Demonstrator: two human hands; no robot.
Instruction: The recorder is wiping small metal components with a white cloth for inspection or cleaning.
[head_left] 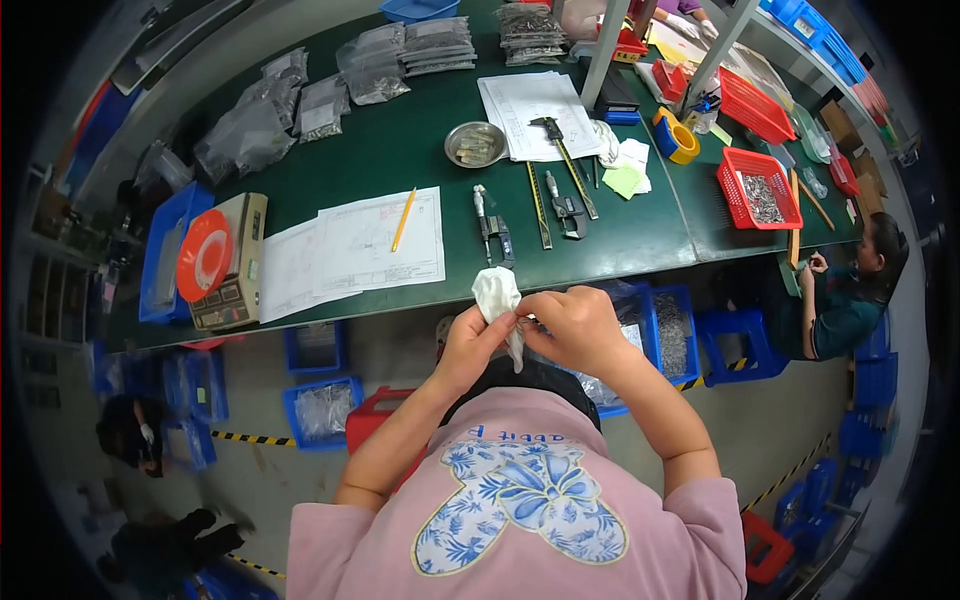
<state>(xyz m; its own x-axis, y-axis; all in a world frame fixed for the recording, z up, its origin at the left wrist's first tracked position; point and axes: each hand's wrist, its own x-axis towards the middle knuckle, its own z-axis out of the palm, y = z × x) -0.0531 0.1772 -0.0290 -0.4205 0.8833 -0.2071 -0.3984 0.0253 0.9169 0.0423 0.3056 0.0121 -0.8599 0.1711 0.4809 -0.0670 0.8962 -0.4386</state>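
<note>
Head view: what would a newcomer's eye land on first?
Probably the crumpled white cloth, pinched between the left hand and right hand at the near edge of the green table. Next, the orange-red round dish on the beige scale at the table's left end, and the red basket of small metal parts toward its right.

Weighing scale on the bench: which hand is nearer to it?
Left. The left hand is to the right of the weighing scale; the right hand is on that same side, farther off.
</note>
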